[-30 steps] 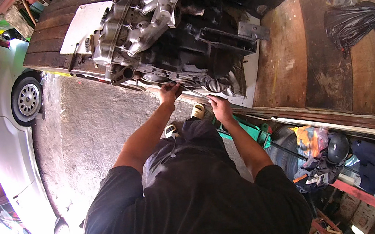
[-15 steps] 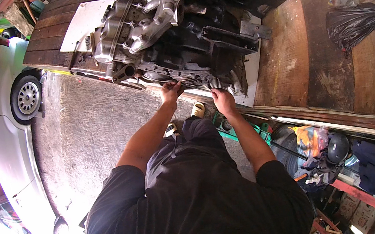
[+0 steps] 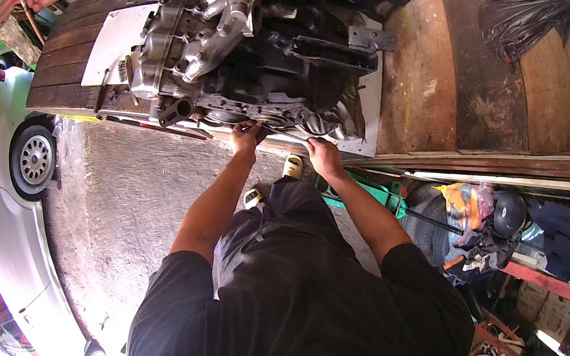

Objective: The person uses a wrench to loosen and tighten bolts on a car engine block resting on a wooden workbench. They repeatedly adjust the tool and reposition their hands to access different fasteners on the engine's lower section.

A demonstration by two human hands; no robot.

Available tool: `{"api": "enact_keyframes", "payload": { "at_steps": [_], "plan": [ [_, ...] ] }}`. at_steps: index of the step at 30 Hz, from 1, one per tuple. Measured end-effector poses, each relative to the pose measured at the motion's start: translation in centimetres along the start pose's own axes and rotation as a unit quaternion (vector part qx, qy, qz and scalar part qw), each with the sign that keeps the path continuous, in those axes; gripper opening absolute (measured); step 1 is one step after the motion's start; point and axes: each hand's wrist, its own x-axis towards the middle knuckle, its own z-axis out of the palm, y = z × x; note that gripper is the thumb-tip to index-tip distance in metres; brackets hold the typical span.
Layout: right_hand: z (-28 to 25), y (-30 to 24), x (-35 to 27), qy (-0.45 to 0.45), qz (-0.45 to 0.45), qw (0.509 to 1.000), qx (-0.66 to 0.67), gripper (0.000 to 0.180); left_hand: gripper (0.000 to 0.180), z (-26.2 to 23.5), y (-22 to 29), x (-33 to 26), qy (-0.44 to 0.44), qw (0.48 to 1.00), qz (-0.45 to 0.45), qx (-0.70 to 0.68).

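Observation:
A large engine point(image 3: 283, 68) lies on the wooden bench in front of me, silver castings to the left and a black block to the right. At its near lower edge, my left hand point(image 3: 247, 138) is closed, its fingers against the engine side at one end of a thin dark rod-like tool point(image 3: 284, 132). Around the other end of this tool my right hand point(image 3: 326, 155) is closed, just off the bench edge. The tool slants down from left to right between them. Its exact kind is too small to tell, and the left fingertips are partly hidden.
On the bench left of the engine lie a white board point(image 3: 113, 38) and a brush point(image 3: 124, 71). Plastic bags point(image 3: 527, 24) rest at the far right. A silver car point(image 3: 7, 219) stands at left. Below the bench are a green crate point(image 3: 369, 195), a tyre point(image 3: 428, 223) and a helmet point(image 3: 509, 214).
The view has shifted slightly, so the engine sits a little further left. My right hand has drawn slightly back from the engine, and the thin tool now shows between my hands.

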Motion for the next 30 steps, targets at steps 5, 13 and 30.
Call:
{"api": "enact_keyframes", "payload": {
  "at_steps": [5, 13, 30],
  "plan": [
    [-3.6, -1.7, 1.4, 0.046, -0.036, 0.998, 0.011, 0.021, 0.026, -0.3, 0.5, 0.0, -0.009, 0.999, -0.05, -0.005],
    [-9.1, -7.9, 3.1, 0.041, -0.131, 0.99, -0.037, 0.018, 0.026, -2.4, 1.7, -0.2, -0.118, 0.988, -0.088, 0.048],
    [-7.5, 2.3, -3.5, 0.049, 0.14, 0.908, 0.392, 0.015, 0.02, -1.5, 0.4, 1.7, -0.095, 0.932, 0.113, 0.331]
  ]
}}
